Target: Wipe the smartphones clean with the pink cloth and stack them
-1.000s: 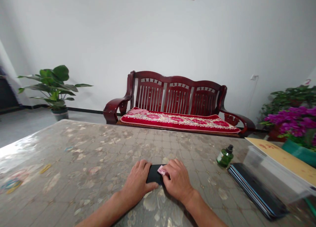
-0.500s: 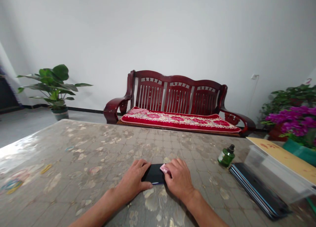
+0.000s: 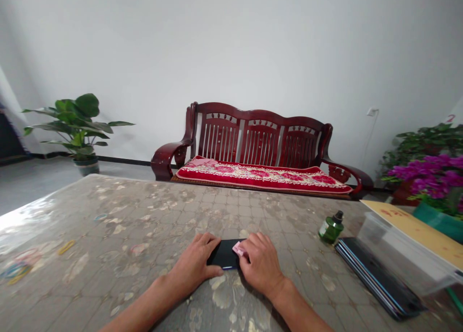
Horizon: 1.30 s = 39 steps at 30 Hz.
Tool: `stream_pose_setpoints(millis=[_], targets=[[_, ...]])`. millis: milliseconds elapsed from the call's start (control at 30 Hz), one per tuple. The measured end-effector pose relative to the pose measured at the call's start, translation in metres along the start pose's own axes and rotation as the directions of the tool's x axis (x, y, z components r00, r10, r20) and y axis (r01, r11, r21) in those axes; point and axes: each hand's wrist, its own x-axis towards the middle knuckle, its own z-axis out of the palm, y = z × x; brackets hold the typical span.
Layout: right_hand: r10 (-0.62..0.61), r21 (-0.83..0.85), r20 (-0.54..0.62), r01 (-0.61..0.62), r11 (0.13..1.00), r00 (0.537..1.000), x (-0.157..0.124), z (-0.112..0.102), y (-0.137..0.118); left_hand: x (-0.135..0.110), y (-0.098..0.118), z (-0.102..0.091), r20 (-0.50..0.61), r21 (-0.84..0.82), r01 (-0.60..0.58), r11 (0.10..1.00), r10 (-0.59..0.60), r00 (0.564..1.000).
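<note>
A black phone (image 3: 224, 255) lies flat on the patterned table (image 3: 126, 221) in front of me. My left hand (image 3: 193, 264) rests on its left end, fingers curled over the edge and thumb along the near side, holding it down. My right hand (image 3: 261, 263) is closed on a small pink cloth (image 3: 238, 248) and presses it onto the right part of the phone's dark face. Both forearms reach in from the bottom edge.
A small green bottle (image 3: 329, 229) stands to the right. A stack of dark phones (image 3: 376, 279) lies beside a clear plastic box (image 3: 401, 255) with a yellow sheet on it. Purple flowers (image 3: 430, 178) at the right edge, a red wooden bench (image 3: 260, 151) behind, a potted plant (image 3: 77, 129) left.
Both hands and the phone have shifted a little to the left on the table; the right hand with the pink cloth stays on the phone's face.
</note>
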Motion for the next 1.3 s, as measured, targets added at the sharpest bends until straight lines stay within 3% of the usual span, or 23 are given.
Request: stream_pose_setpoints(millis=[233,467,733,967,1200,1300], targets=[[0.112,-0.127,-0.044,-0.117,0.985,0.993,0.002,-0.005,0.017,-0.001,-0.002,0.000,-0.002,0.014,-0.013,1.000,0.013,1.000],[-0.027,-0.030,0.003,0.027,0.999,1.000,-0.002,-0.003,0.001,0.001,-0.007,0.005,-0.011,0.029,-0.021,0.999,0.021,1.000],[0.067,-0.162,-0.049,-0.075,0.984,0.996,0.000,-0.011,0.018,0.002,-0.008,0.003,-0.009,0.047,-0.022,0.999,0.023,1.000],[-0.056,-0.071,0.013,0.057,0.996,0.998,-0.004,-0.008,0.003,0.001,-0.003,0.000,0.003,0.053,0.002,0.999,-0.002,1.000],[0.036,-0.161,-0.025,-0.040,0.986,0.999,-0.003,-0.016,0.021,0.001,-0.002,-0.002,0.012,0.048,0.007,0.999,-0.007,1.000],[-0.006,-0.137,-0.014,0.004,0.991,1.000,-0.004,-0.014,0.017,0.001,-0.002,-0.002,0.005,0.043,0.005,0.999,-0.005,1.000]])
